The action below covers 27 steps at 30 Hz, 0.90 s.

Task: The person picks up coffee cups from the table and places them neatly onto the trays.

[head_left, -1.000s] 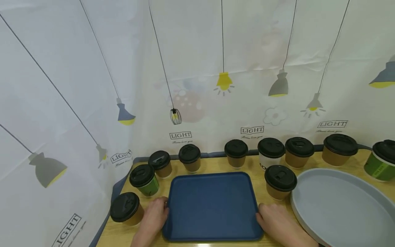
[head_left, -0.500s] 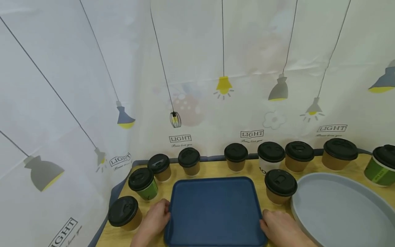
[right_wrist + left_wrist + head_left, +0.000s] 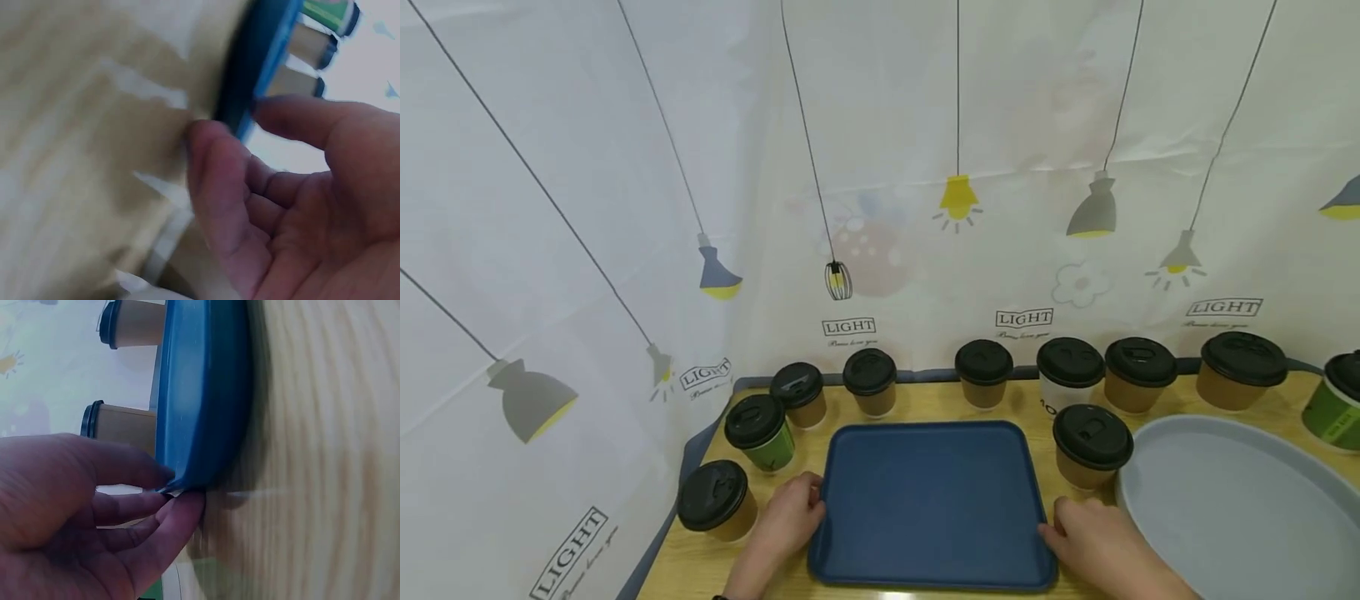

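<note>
A dark blue rectangular tray (image 3: 932, 500) lies on the wooden table between my two hands. My left hand (image 3: 790, 518) pinches its left rim, thumb above and fingers below, as the left wrist view shows. On the opposite side, my right hand (image 3: 1093, 537) has the thumb on the rim and the fingers curled beneath the edge; the right wrist view is blurred. Just beyond the right hand stands a brown lidded paper cup (image 3: 1084, 467). Close to the left hand is another brown cup with a black lid (image 3: 713, 496).
Several lidded cups line the back, including a brown one (image 3: 877, 402), a white one (image 3: 1063, 393) and a green one (image 3: 1330, 414). Another green cup (image 3: 769, 450) stands at the left. A large round grey tray (image 3: 1240, 500) sits at the right. A lamp-printed cloth (image 3: 910, 100) hangs behind.
The head view has shifted slightly. Against the cups, the blue tray sits a little farther right, with both hands still at its sides. The cups stay where they were.
</note>
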Each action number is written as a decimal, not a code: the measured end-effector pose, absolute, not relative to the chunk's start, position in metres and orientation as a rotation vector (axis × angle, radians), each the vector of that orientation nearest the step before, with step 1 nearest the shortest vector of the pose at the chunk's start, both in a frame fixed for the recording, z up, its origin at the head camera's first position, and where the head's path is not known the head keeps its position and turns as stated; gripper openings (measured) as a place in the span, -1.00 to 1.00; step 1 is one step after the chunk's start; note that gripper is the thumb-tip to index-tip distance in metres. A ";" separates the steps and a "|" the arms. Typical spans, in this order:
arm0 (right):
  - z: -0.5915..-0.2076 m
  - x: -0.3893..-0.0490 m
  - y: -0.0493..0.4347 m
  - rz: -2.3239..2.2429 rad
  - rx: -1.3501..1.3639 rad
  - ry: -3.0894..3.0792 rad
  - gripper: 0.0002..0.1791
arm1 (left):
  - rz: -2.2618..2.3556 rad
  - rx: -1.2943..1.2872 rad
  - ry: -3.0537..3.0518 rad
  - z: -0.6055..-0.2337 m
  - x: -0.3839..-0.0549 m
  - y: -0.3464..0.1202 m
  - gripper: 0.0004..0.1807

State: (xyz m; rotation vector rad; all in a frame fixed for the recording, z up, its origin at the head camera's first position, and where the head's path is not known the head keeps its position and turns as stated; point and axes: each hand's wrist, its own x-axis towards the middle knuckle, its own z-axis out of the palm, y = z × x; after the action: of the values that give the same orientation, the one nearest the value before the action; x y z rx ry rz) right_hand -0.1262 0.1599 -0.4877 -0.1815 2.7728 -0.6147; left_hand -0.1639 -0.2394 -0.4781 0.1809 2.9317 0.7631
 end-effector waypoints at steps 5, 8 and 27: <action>-0.469 -0.119 0.161 -0.721 -0.137 2.819 -0.71 | 0.770 0.153 2.914 -0.477 -0.163 -0.240 -0.65; -0.461 -0.118 0.159 -0.754 -0.116 2.847 -0.77 | 0.751 0.172 2.927 -0.476 -0.161 -0.240 -0.65; -0.448 -0.185 0.081 -1.906 0.070 2.797 0.09 | 0.864 0.260 2.911 -0.484 -0.162 -0.243 -0.75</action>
State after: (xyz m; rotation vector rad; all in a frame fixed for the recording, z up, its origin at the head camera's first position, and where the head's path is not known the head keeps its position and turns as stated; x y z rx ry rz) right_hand -0.1851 0.0808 -0.4485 0.0697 2.7967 -1.9064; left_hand -0.1621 -0.2433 -0.4836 0.2605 2.9107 0.8641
